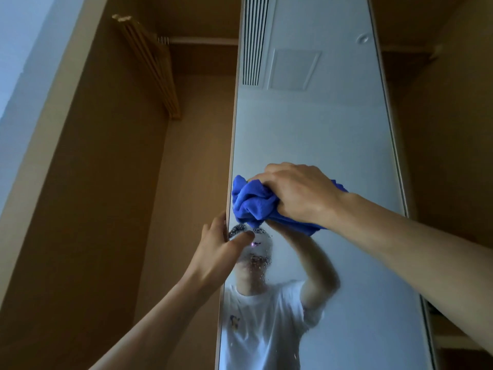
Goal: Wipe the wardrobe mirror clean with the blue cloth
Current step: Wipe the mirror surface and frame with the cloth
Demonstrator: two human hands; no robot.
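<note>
The tall wardrobe mirror (314, 134) fills the middle of the view, seen from below. My right hand (296, 192) grips the bunched blue cloth (253, 202) and presses it against the glass near the mirror's left edge. My left hand (221, 249) clasps that left edge just below the cloth, thumb lying on the glass and fingers wrapped behind the door. The mirror reflects a person in a white T-shirt and the ceiling. Small droplets or specks dot the glass below the cloth.
The open wardrobe interior (112, 182) of brown panels lies to the left, with a wooden slatted rack (152, 68) folded high on its wall and a rail (202, 40) across the top. Another brown compartment (448, 129) with shelves is to the right of the mirror.
</note>
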